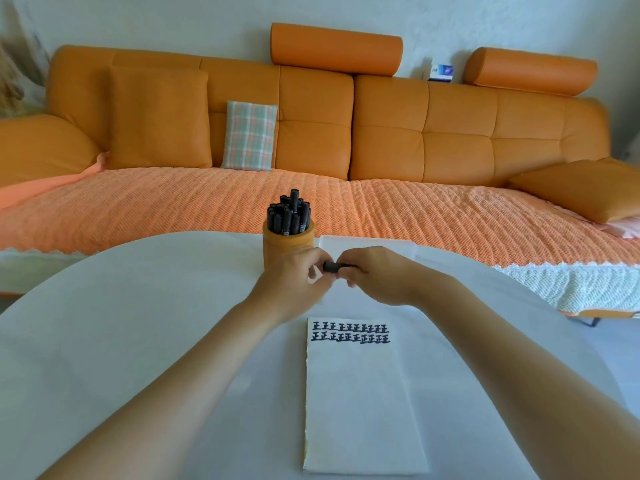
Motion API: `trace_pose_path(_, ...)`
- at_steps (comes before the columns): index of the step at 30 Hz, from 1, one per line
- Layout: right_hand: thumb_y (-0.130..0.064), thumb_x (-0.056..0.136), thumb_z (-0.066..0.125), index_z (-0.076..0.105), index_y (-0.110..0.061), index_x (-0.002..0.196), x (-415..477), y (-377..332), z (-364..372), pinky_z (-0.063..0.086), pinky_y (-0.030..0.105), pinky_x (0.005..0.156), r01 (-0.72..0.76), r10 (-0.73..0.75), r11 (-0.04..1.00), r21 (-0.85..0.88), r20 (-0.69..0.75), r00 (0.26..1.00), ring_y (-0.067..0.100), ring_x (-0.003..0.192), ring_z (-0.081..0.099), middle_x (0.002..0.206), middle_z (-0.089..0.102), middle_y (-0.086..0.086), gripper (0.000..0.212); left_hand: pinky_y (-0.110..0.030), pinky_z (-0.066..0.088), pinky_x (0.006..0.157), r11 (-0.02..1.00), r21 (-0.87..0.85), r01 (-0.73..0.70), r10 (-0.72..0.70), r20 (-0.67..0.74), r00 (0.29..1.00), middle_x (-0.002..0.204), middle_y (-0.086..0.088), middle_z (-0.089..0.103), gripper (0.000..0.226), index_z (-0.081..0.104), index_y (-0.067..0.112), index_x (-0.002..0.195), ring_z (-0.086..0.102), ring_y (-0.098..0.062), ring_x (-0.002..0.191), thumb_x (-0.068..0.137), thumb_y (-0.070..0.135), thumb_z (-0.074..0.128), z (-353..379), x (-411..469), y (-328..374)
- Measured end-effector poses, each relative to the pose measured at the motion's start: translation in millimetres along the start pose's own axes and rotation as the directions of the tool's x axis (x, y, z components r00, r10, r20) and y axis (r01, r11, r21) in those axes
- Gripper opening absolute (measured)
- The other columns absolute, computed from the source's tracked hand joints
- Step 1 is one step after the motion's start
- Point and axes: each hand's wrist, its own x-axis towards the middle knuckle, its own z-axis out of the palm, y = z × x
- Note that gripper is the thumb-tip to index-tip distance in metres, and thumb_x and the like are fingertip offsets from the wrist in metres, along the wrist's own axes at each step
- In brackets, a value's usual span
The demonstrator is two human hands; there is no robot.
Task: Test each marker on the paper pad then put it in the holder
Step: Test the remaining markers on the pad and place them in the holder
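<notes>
Item: one black marker (334, 266), being held level above the white table (138, 323), just this side of the orange holder (287, 245) and beyond the paper pad (360, 393). The left hand (298, 277) is pinching its cap end; the right hand (375, 275) is curling round the barrel, which is mostly hiding inside the fist. Whether the cap is coming off or going on, I am not able to tell. Handling, in my judgement: light, rigid, smooth plastic, likely slipping under a loose pinch; best taken mid-barrel, cap pulled straight along the axis. The holder is standing crowded with other markers (291, 213), leaving only narrow gaps
</notes>
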Motion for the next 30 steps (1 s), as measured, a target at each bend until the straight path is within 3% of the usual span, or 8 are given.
trace_pose_path(4, -0.033, 0.105, 0.039, 0.063, -0.023, 0.105, -19.9, -0.4, 20.5, 0.048, 0.037, 0.077, 0.013, -0.012, 0.997, -0.073, 0.012, 1.000, 0.018, 0.084, 0.058, 0.089, 0.063, -0.002, 0.026, -0.040, 0.053, 0.065, 0.999, 0.043, -0.028, 0.025, 0.066, 0.997, 0.083, 0.015, 0.061, 0.011, 0.057, 0.034, 0.094, 0.058, -0.007, 0.079, 0.090, 0.042, 0.064, 4.0, -23.5, 3.8)
trace_pose_path(10, -0.041, 0.105, 0.036, 0.057, -0.023, 0.099, -40.1, -2.4, 51.9, 0.043, 0.036, 0.065, 0.029, -0.039, 0.984, -0.177, -0.053, 0.998, 0.017, 0.071, 0.055, 0.073, 0.058, -0.007, 0.028, -0.048, 0.052, 0.074, 1.000, -0.023, 0.011, -0.007, 0.173, 0.985, 0.085, 0.009, 0.065, 0.009, 0.061, 0.029, 0.094, 0.062, -0.013, 0.082, 0.091, 0.035, 0.067, 7.6, -44.6, -1.1)
trace_pose_path(13, -0.052, 0.102, 0.037, 0.056, -0.031, 0.118, -42.8, -4.2, 56.4, 0.041, 0.032, 0.067, -0.007, 0.006, 0.993, -0.116, -0.012, 1.000, 0.017, 0.078, 0.055, 0.083, 0.062, -0.008, 0.033, -0.044, 0.052, 0.076, 0.999, -0.008, 0.035, -0.033, 0.190, 0.981, 0.087, 0.010, 0.066, 0.008, 0.063, 0.029, 0.095, 0.061, -0.011, 0.083, 0.089, 0.032, 0.068, 3.7, -50.0, -2.6)
trace_pose_path(15, -0.060, 0.098, 0.038, 0.039, -0.035, 0.139, -44.1, -5.6, 55.3, 0.048, 0.035, 0.075, -0.082, 0.083, 0.996, -0.029, 0.032, 0.996, 0.018, 0.081, 0.057, 0.093, 0.064, -0.003, 0.048, -0.038, 0.053, 0.074, 0.997, 0.042, 0.058, -0.065, 0.169, 0.984, 0.088, 0.012, 0.065, 0.009, 0.063, 0.032, 0.096, 0.060, -0.007, 0.084, 0.088, 0.032, 0.068, -0.6, -52.4, -7.4)
trace_pose_path(19, -0.013, 0.096, 0.037, 0.032, -0.032, 0.121, -50.0, -6.1, 49.2, 0.052, 0.045, 0.070, -0.074, 0.073, 0.983, 0.165, 0.014, 0.997, 0.026, 0.071, 0.056, 0.090, 0.062, 0.016, 0.032, -0.031, 0.049, 0.070, 0.977, 0.154, 0.145, -0.161, 0.094, 0.983, 0.091, 0.013, 0.061, 0.013, 0.056, 0.037, 0.091, 0.058, -0.007, 0.087, 0.085, 0.037, 0.067, -5.9, -56.8, -28.2)
trace_pose_path(23, -0.002, 0.095, 0.038, 0.062, -0.028, 0.095, -49.1, -9.0, 52.9, 0.051, 0.026, 0.055, -0.089, 0.131, 0.894, 0.439, -0.068, 0.989, 0.023, 0.066, 0.060, 0.089, 0.060, 0.006, 0.036, -0.029, 0.046, 0.075, 0.937, 0.252, 0.241, -0.281, 0.136, 0.950, 0.092, 0.015, 0.053, 0.010, 0.055, 0.034, 0.091, 0.051, -0.010, 0.097, 0.087, 0.037, 0.064, -2.5, -63.1, -40.1)
trace_pose_path(26, 0.010, 0.095, 0.036, 0.069, -0.021, 0.119, -48.6, -13.0, 59.1, 0.056, 0.028, 0.076, -0.053, 0.111, 0.694, 0.718, -0.035, 0.993, 0.016, 0.083, 0.061, 0.101, 0.058, 0.004, 0.051, -0.029, 0.042, 0.091, 0.942, 0.252, 0.221, -0.272, 0.190, 0.943, 0.101, 0.014, 0.052, 0.010, 0.058, 0.032, 0.097, 0.044, -0.013, 0.110, 0.088, 0.034, 0.061, 1.3, -65.3, -46.7)
trace_pose_path(30, 0.010, 0.092, 0.053, 0.058, -0.025, 0.134, -53.8, -15.2, 72.0, 0.052, 0.026, 0.076, 0.047, 0.018, 0.802, 0.595, -0.103, 0.994, 0.012, 0.079, 0.057, 0.092, 0.055, 0.002, 0.055, -0.025, 0.023, 0.110, 0.967, 0.141, 0.210, -0.241, 0.258, 0.936, 0.138, 0.011, 0.043, 0.040, 0.050, 0.026, 0.135, 0.029, -0.011, 0.134, 0.096, 0.024, 0.053, 4.1, -66.3, -43.7)
